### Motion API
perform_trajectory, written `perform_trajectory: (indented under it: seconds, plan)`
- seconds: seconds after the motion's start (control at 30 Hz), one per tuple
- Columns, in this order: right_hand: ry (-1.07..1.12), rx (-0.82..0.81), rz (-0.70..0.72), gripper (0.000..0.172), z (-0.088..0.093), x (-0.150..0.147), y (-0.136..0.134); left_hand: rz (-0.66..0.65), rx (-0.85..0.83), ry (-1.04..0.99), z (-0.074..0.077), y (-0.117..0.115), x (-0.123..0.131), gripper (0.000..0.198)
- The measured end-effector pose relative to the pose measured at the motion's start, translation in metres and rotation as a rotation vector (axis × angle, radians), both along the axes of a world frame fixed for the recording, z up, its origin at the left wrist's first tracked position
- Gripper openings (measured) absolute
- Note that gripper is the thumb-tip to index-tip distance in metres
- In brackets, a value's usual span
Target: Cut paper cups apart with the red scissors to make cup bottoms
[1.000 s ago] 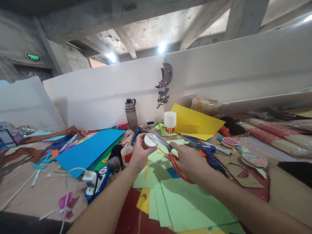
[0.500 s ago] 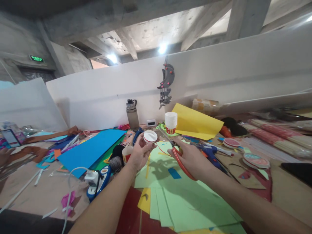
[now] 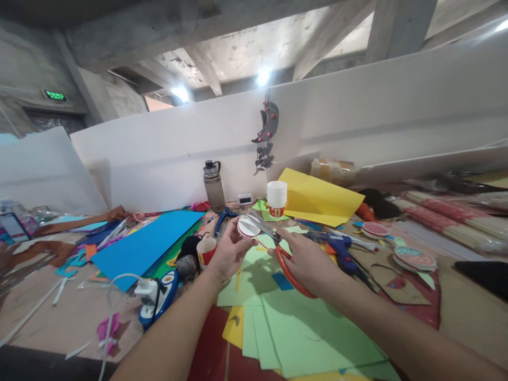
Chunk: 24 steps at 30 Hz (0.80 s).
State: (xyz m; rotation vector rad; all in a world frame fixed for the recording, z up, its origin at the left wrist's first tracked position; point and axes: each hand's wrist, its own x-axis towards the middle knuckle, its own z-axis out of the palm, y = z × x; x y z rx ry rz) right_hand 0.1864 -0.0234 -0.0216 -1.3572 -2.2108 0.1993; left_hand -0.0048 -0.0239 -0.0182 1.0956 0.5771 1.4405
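Observation:
Between the fingers and thumb of my left hand [image 3: 230,246] is a small white paper cup base [image 3: 246,228] with a thin red edge. My right hand [image 3: 304,254] grips scissors [image 3: 291,272] by their red handles. The scissor blades lie across the white disc; whether they touch it I cannot tell. Below both hands, light green paper sheets [image 3: 317,333] are spread in a pile, with a blue paper scrap [image 3: 282,281] on top. A red and white paper cup [image 3: 206,251] stands just left of my left hand, partly hidden by it.
Beyond my hands rise stacked paper cups [image 3: 277,194], a yellow sheet [image 3: 317,198] and a water bottle [image 3: 213,188]. Blue card [image 3: 148,246] and a power strip [image 3: 161,301] lie left. A glue gun [image 3: 343,254] lies right. Part of another person's hand [image 3: 6,254] shows far left.
The scissors have moved left and lowered, from pointing past the white disc to lying over it. My left hand has shifted slightly right, tilting the disc. The view has turned slightly.

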Motion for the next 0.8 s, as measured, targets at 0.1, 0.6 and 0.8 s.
perform_trajectory:
  seconds: [0.1,0.6,0.8]
  plan:
    - [-0.020,-0.001,-0.009,0.053,0.0009,0.0004,-0.0006,-0.007,-0.004,-0.005,0.0006,-0.0004,-0.0012,0.053]
    - [-0.078,0.022,-0.009,0.043,0.0097,0.0016,-0.0032,-0.007,-0.027,-0.036,0.0015,0.0024,-0.0083,0.042]
    - [-0.064,0.000,-0.008,0.044,0.0090,0.0016,-0.0021,0.000,-0.018,-0.065,0.0001,0.0046,-0.0094,0.046]
